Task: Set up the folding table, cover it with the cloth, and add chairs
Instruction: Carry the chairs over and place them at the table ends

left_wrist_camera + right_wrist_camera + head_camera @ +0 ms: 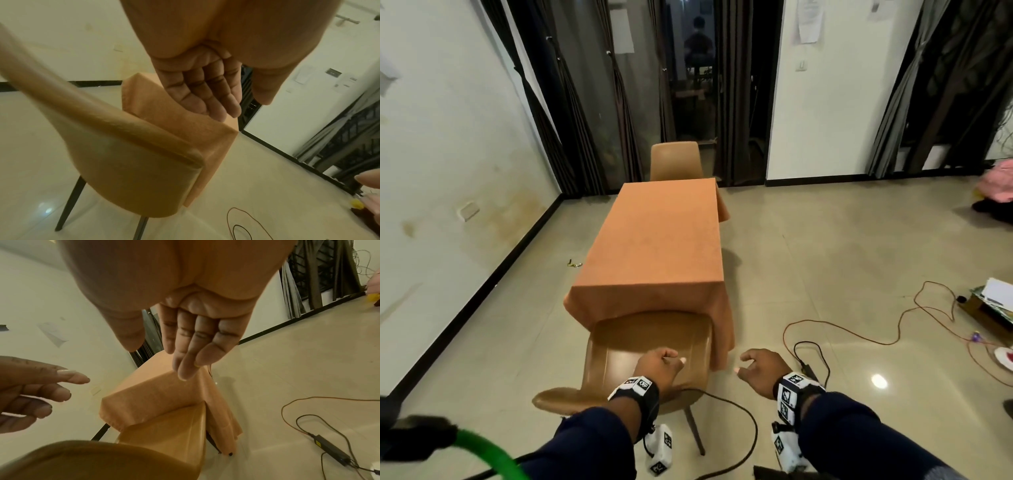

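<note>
An orange cloth point(657, 240) covers the folding table and hangs down its sides. A brown chair point(674, 161) stands at the table's far end. A second brown chair point(647, 346) is tucked under the near end, its backrest towards me. My left hand point(659, 365) hovers above that backrest point(115, 116), fingers loosely curled, holding nothing. My right hand point(758, 368) hangs in the air just right of the chair, also relaxed and empty. In the right wrist view its fingers point(191, 353) point down at the cloth's corner point(164, 394).
Orange and black cables point(859, 329) with a power adapter point(331, 449) trail over the tiled floor on the right. A box of papers point(989, 305) sits at the far right. A green hose point(493, 452) crosses the lower left. Dark curtains point(571, 102) line the back wall.
</note>
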### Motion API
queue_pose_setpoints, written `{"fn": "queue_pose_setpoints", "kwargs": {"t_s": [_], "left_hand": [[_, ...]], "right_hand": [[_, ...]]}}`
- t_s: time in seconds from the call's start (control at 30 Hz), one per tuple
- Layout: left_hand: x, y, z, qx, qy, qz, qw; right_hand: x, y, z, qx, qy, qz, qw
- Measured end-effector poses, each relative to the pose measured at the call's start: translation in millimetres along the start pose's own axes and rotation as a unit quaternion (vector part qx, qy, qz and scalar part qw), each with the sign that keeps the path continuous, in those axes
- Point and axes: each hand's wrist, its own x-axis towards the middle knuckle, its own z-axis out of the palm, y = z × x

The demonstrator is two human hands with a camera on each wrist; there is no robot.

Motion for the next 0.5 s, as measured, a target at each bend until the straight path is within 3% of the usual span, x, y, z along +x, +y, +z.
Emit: {"fn": "queue_pose_setpoints", "kwargs": {"t_s": [0.27, 0.5], "left_hand": [[18.2, 96.6, 76.6, 0.035, -0.04, 0.067, 0.996], [73.1, 119.2, 108.2, 0.04, -0.071, 0.063, 0.995]], "right_hand": [[36.0, 62.0, -70.6, 0.042, 0.015, -0.006, 0.999], [90.7, 71.9, -96.0, 0.062, 0.003, -0.025, 0.998]]}}
